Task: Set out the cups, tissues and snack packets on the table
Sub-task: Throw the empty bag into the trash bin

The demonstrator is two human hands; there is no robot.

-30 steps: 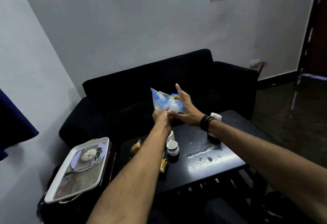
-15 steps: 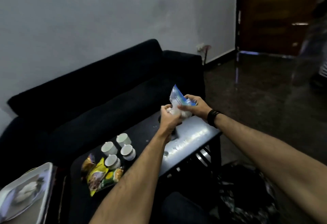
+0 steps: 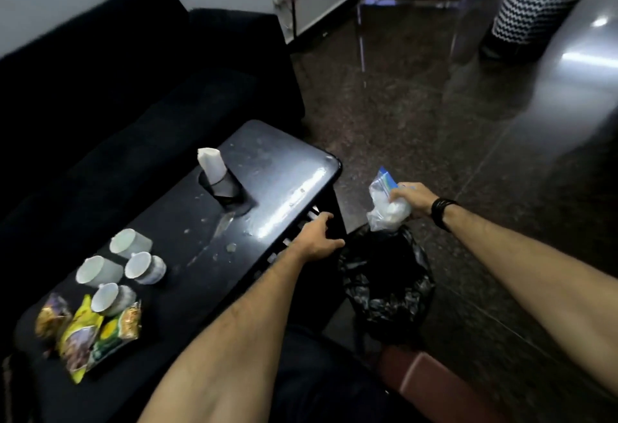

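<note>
over black bag [image 3: 388,275]: crumpled clear-blue wrapper [image 3: 384,202], right-gripped.

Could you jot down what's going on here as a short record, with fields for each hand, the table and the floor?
right hand: grips a crumpled clear wrapper above the black bag
left hand: empty, open, at the table edge
cups: four white ones, grouped near the table's left end
snack packets: three, beside the cups
tissues: white stack upright in a dark holder
floor: black bag beside the table
table surface: smudged, wet-looking patches
</note>
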